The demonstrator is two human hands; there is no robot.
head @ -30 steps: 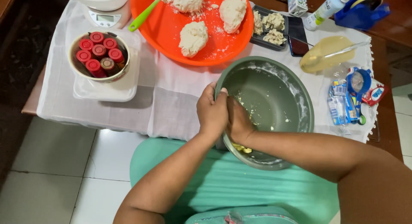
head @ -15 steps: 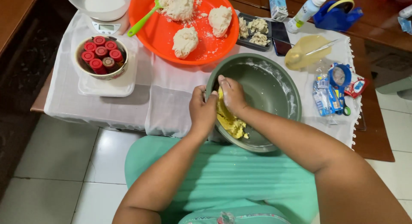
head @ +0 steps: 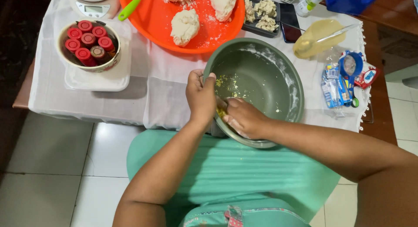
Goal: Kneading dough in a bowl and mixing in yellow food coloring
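Note:
A grey-green mixing bowl [head: 278, 74] sits at the near edge of the white-clothed table, tilted toward me. My left hand [head: 201, 96] grips its near-left rim. My right hand [head: 246, 119] is inside the bowl at the near wall, fingers curled over a small lump of yellow dough [head: 221, 113] that is mostly hidden under the hand. Yellow crumbs [head: 228, 83] stick to the bowl's bottom, and flour streaks its far wall.
An orange tray [head: 150, 24] holds white dough lumps [head: 185, 26] and a green spatula [head: 130, 6]. At the left, a bowl of red-capped bottles [head: 88, 46] stands on a white board. A scale, dark tray, phone, yellow bag with spoon [head: 315, 37] and small packets [head: 339, 81] lie behind and right.
The yellow dough seen between my hands half a second ago is now pressed low against the bowl's near wall under my right hand. My left hand has shifted onto the rim. The view has moved closer.

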